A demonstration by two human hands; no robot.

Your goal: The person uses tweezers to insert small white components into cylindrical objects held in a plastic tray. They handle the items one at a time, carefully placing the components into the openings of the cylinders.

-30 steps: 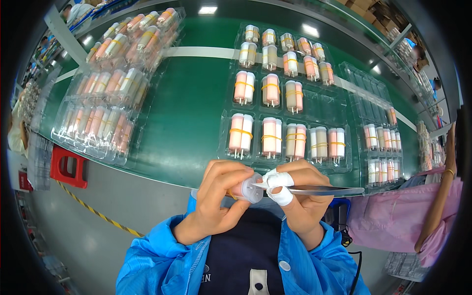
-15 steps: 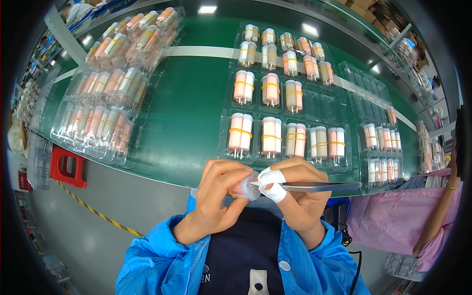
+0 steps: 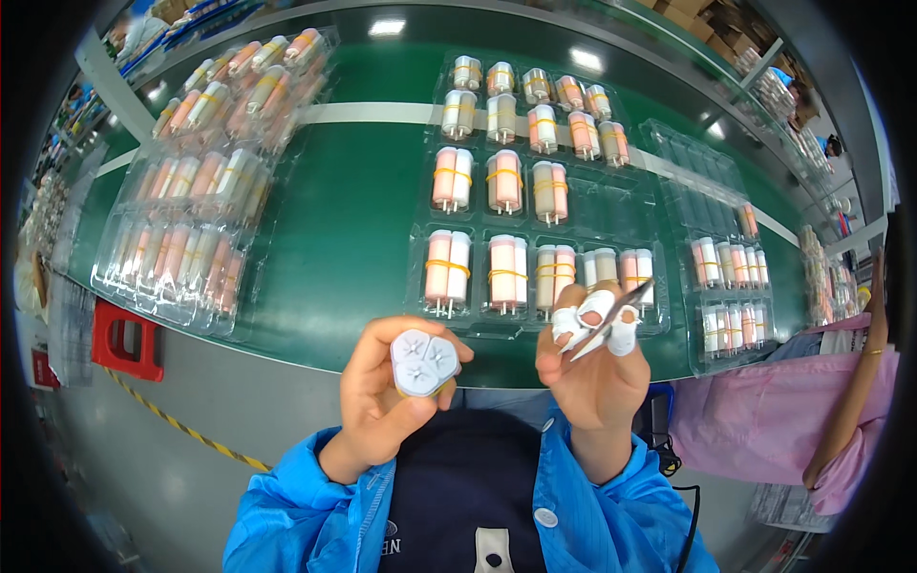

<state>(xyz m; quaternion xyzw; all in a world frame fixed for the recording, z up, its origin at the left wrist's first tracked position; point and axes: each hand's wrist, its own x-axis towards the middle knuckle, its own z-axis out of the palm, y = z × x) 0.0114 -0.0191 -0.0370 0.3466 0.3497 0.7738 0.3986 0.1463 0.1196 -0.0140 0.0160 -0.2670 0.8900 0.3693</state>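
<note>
A small bundle of three white cylinders [image 3: 424, 362] is held in the left hand [image 3: 387, 401], low in the middle of the view and just in front of the near edge of the green desk [image 3: 353, 229]. The bundle is turned so that its round end caps face the camera, and a yellow rubber band is seen at its lower side. The fingers of the left hand are curled and pressed around the bundle, with the thumb below it.

A pair of metal tweezers [image 3: 611, 318] is pinched in the right hand [image 3: 592, 368], just beside the left hand but apart from the bundle. White tape or finger cots are worn on the fingertips [image 3: 565, 325] of this hand. The tips of the tweezers point up and to the right, over the near tray.

On the desk behind the hands, clear plastic trays [image 3: 535, 220] are laid, and in their compartments banded bundles of white, pink and orange cylinders [image 3: 447, 272] are lying. Some compartments at the right are empty. At the left, more trays of the same cylinders [image 3: 191, 239] are stacked. A red stool [image 3: 124, 339] is seen under the left edge of the desk. At the right, another person in a pink coat [image 3: 764, 430] is sitting.
</note>
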